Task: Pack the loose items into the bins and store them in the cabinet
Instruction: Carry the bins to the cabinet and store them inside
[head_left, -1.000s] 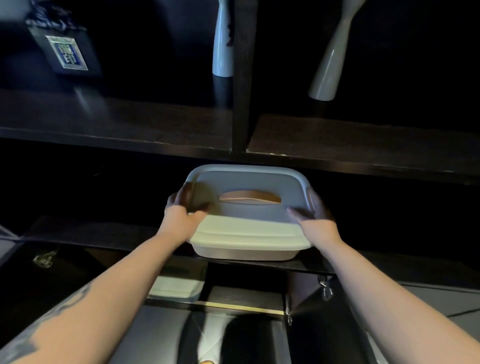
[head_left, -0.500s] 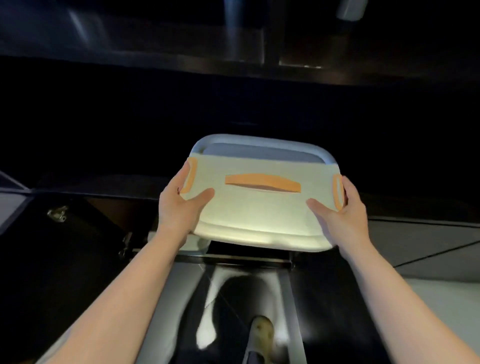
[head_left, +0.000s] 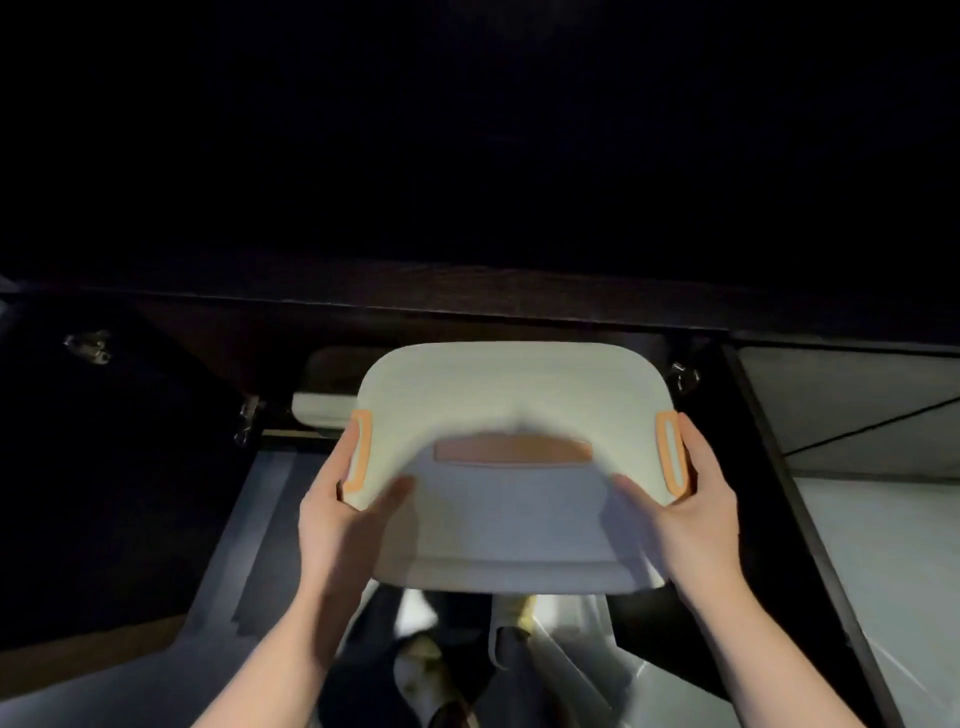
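A pale lidded bin (head_left: 514, 405) with an orange top handle and orange side clips is held in front of me, at the mouth of the low dark cabinet (head_left: 467, 306). My left hand (head_left: 340, 512) grips its left side, thumb on the lid and fingers round the edge by the left clip. My right hand (head_left: 685, 504) grips the right side the same way, beside the right clip. A second pale bin (head_left: 319, 410) shows partly behind the held one, low in the cabinet opening.
An open cabinet door (head_left: 104, 457) with metal hinges (head_left: 248, 418) stands at the left. Another hinge (head_left: 683, 374) is on the right post. Pale floor (head_left: 883, 545) lies at the right. My shoe (head_left: 426, 670) is below the bin.
The bin has come down from the upper shelf level to the low cabinet opening, both hands still holding it. My view has tilted down, so the shelves and vases are out of sight.
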